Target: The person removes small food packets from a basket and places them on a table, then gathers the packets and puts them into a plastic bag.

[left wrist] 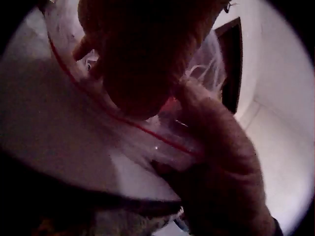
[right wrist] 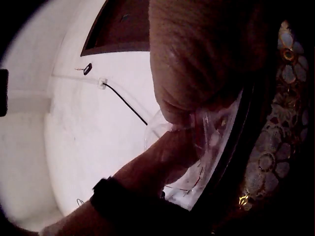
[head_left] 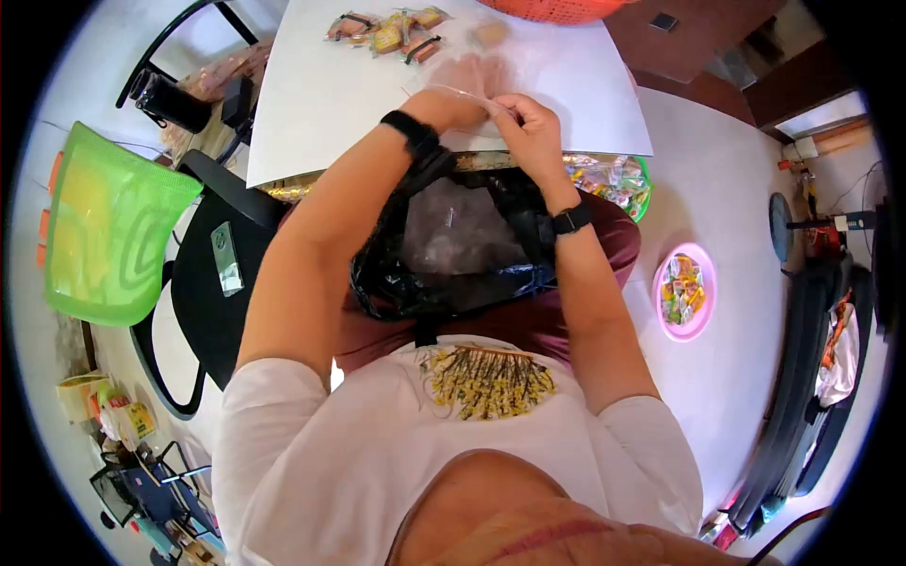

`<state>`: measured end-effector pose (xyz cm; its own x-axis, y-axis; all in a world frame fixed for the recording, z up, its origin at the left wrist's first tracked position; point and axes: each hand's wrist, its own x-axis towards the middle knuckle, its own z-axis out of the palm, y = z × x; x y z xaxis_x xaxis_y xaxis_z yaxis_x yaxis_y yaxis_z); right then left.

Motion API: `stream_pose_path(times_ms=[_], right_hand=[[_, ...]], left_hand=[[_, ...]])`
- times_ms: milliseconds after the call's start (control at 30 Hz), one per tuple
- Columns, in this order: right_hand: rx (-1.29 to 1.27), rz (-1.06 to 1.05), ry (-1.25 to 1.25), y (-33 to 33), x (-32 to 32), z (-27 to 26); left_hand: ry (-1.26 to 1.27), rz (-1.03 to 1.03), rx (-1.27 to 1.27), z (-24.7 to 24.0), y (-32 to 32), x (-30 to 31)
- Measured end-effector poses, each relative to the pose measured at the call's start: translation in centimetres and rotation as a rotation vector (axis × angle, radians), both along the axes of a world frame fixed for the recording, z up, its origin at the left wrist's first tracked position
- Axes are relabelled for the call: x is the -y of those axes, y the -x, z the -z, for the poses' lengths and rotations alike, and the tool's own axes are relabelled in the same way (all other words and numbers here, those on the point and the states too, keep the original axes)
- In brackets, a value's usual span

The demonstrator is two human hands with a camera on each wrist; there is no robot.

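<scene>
**Item:** clear zip-seal bag of thin film, with a red closure line.

**Location:** upper centre of the head view. It lies on the white tabletop at the near edge, mouth toward the person.

**Handling (judged):** very light, limp and slick. It has no stiffness except along the seal strip, so the lips of the mouth at that strip are the place to take hold.

**Left hand:** fingers curled, pinching the bag's mouth.

**Right hand:** thumb and fingertips pinch the same edge, just beside the left.

**Nearby:** black plastic sack on the lap, mid-frame; wrapped snacks at the top edge.

**Obscured:**
- Any contents of the bag are unreadable.
- Both wrist views are dark and blurred, with palms covering the fingertips.
- Whether the seal is parted or pressed together cannot be told.
</scene>
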<state>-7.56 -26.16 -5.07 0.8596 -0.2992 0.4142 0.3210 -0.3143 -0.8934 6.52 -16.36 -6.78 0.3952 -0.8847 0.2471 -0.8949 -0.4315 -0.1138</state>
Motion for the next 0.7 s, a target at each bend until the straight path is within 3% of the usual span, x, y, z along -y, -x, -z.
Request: stream_pose_path(times_ms=[67,200,300,400,500,600,700], right_hand=[[-0.006,0.000,-0.010,-0.1,0.3,0.1],[-0.024,0.019,-0.005,-0.1,0.4,0.4],[-0.024,0.013,-0.020,-0.3,0.4,0.5],[-0.049,0.016,-0.039,-0.2,0.4,0.4],[-0.020,0.025,-0.048,-0.5,0.5,1.0],[-0.011,0.029,-0.058,-0.5,0.7,1.3],[-0.015,0.023,-0.075,-0.2,0.6,1.0]], left_hand=[[-0.292,0.196,-0.175,-3.9,2.1,-2.9],[0.194,0.207,-0.409,-6.9,4.6,-6.7],[0.384,-0.129,-0.634,-10.3,4.3,-8.1],[0.592,-0.230,-0.368,-9.1,0.1,-7.5],[0.399,-0.157,-0.085,-4.9,-4.7,-6.6],[0.170,-0.400,-0.211,-5.1,-3.5,-5.4],[0.238,-0.394,-0.164,-4.0,-3.5,-5.4]])
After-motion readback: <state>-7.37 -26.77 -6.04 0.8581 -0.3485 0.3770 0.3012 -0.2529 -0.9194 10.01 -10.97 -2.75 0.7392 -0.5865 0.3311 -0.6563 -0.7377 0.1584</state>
